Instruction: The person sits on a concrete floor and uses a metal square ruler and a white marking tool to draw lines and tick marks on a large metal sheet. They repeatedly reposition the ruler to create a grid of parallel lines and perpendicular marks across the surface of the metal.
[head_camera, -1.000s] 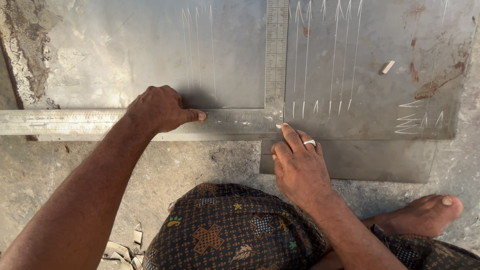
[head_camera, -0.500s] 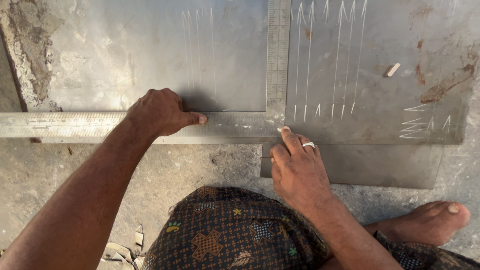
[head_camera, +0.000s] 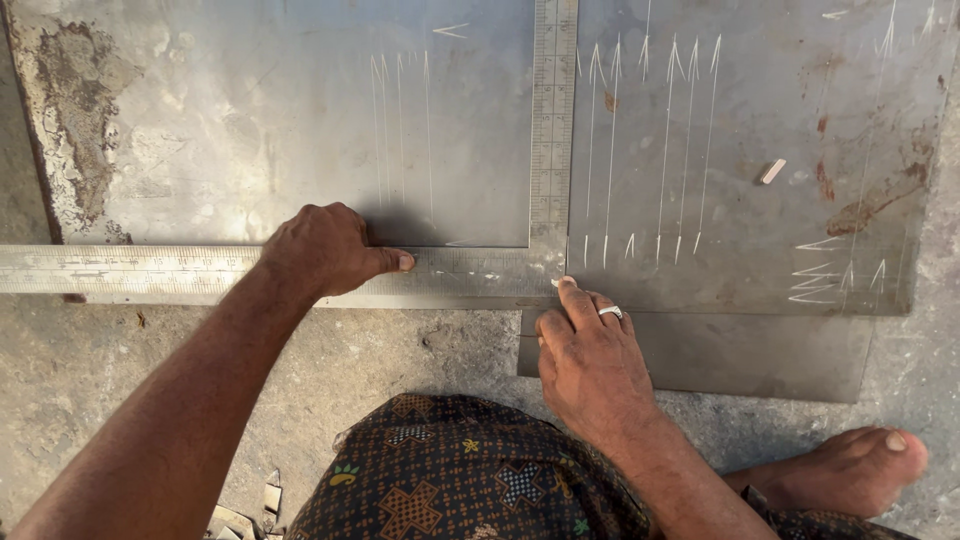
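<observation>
Many chalk lines (head_camera: 665, 150) are drawn on the sheet (head_camera: 250, 120); the square (head_camera: 550, 140) is pressed flat by the left hand (head_camera: 325, 250) — the right hand (head_camera: 590, 355) pinches something small at the corner, likely chalk — more marking seems left.

Both arms are bare to the elbow, with no sleeves or watch in view. The right hand (head_camera: 590, 360) wears a plain silver ring (head_camera: 610, 312) on one finger; the left hand (head_camera: 325, 250) wears nothing. A dark brown wrap (head_camera: 470, 480) printed with orange crosses and small coloured motifs covers the lap, and the foot (head_camera: 850, 470) is bare

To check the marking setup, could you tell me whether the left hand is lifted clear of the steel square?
No, the left hand presses flat on the steel square, its thumb lying along the horizontal arm.
</observation>
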